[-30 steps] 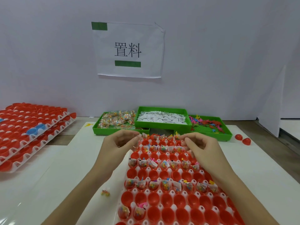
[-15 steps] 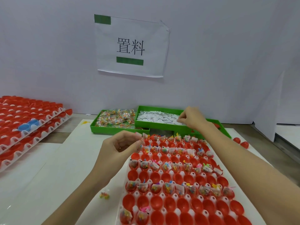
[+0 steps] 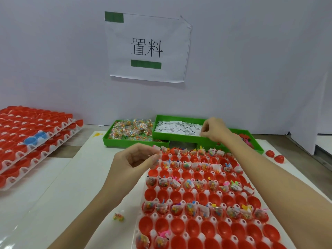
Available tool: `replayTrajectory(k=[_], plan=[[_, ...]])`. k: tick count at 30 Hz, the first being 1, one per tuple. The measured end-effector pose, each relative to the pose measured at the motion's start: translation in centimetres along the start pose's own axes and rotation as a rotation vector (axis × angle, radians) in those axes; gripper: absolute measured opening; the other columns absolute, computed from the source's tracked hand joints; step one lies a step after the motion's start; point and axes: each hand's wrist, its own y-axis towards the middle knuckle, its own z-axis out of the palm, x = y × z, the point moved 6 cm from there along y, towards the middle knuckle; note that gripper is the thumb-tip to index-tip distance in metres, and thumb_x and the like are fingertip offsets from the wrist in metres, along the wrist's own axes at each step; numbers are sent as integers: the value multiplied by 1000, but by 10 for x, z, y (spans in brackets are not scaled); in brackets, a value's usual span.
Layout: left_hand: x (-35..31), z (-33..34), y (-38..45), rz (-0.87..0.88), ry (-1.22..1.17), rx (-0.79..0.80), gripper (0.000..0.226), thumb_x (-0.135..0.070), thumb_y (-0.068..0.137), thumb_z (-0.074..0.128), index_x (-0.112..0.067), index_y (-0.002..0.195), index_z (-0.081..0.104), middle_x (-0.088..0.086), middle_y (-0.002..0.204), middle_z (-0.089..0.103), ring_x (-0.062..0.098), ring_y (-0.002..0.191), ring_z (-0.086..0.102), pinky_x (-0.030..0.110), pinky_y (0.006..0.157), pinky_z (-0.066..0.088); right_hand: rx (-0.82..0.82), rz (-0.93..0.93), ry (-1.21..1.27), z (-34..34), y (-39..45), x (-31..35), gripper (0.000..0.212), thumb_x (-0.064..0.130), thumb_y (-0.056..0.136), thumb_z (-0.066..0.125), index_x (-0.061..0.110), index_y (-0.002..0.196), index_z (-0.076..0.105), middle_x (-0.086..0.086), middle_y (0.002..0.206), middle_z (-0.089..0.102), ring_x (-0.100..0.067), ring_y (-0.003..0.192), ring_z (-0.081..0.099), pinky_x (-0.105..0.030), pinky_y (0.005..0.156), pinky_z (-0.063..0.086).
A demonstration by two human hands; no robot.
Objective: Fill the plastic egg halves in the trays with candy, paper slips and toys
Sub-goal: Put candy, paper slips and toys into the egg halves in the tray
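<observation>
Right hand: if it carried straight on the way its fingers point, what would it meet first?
The right hand points its curled fingertips down and leftward into the middle green plastic tray; they would likely meet the pile of white paper slips first, and may already touch it, though depth is unclear.

- You are facing a paper sign point(image 3: 149, 47) at twelve o'clock; it is hanging on the pale wall point(image 3: 251, 60), showing black characters between two green bars.
- A white board point(image 3: 62, 177) is lying under your work area, covering the table.
- A white panel point(image 3: 303, 141) is standing at three o'clock.
</observation>
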Motion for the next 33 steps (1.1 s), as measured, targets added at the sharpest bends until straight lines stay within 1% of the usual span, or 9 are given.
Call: replayTrajectory(k=[5, 7, 10, 13, 18, 23, 28, 30, 33], plan=[[-1, -3, 0, -39, -5, -44, 13, -17, 82, 83, -25, 92, 82, 1, 90, 81, 13, 80, 77, 15, 73, 57, -201, 15, 319, -19, -20, 2, 6, 11, 92, 74, 6, 96, 73, -4, 85, 72, -15, 77, 69, -34, 80, 59], [-3, -4, 0, -40, -9, -50, 14, -13, 81, 83, -22, 91, 82, 3, 87, 81, 13, 77, 76, 15, 71, 57, -215, 6, 501, -27, -42, 9, 15, 18, 90, 78, 8, 101, 75, -2, 81, 76, -10, 70, 73, -27, 76, 61], [-8, 0, -3, -49, -34, -18, 13, -11, 81, 82, -18, 92, 84, 5, 87, 81, 16, 77, 76, 17, 72, 57, -144, -83, 673, -36, -89, 35, 21, 37, 84, 81, 19, 94, 79, 3, 79, 78, -9, 74, 75, -22, 77, 61], [-13, 12, -8, -82, -82, 27, 15, -17, 79, 83, -20, 93, 84, 5, 94, 81, 24, 82, 78, 18, 75, 58, -10, -149, 847, -35, -142, 58, 12, 29, 83, 83, 21, 93, 80, 1, 84, 79, -15, 79, 77, -27, 80, 63], [-20, 33, -18, -51, -83, 125, 14, -20, 79, 83, -15, 92, 83, 3, 110, 79, 29, 87, 78, 28, 78, 62, 61, -242, 865, -25, -207, 84, 2, 26, 89, 80, 24, 89, 81, 0, 80, 78, -17, 75, 76, -30, 77, 63], [-25, 40, -25, -39, -31, 128, 17, -25, 72, 86, -22, 89, 84, 7, 86, 80, 21, 82, 78, 19, 72, 59, 36, -256, 932, -24, -224, 81, 8, 20, 91, 77, 25, 95, 82, 2, 86, 79, -17, 81, 77, -31, 79, 63], [-26, 40, -26, -22, -13, 103, 26, -18, 70, 88, -22, 95, 83, 9, 88, 80, 21, 83, 78, 21, 74, 61, 100, -229, 979, -25, -225, 71, 13, 17, 95, 72, 23, 101, 82, 1, 91, 80, -16, 85, 78, -26, 82, 61], [-27, 37, -25, -23, -4, 82, 31, -18, 70, 87, -24, 100, 83, 8, 91, 79, 20, 83, 77, 20, 73, 60, 47, -201, 970, -32, -219, 59, 15, 14, 97, 69, 20, 102, 82, 1, 91, 80, -15, 86, 77, -24, 80, 61], [-25, 34, -23, -49, -6, 62, 23, -22, 69, 86, -23, 93, 84, 7, 89, 80, 20, 84, 78, 18, 71, 59, -120, -121, 879, -50, -197, 29, 17, 9, 98, 65, 16, 100, 80, 2, 88, 79, -13, 83, 76, -21, 74, 60]])
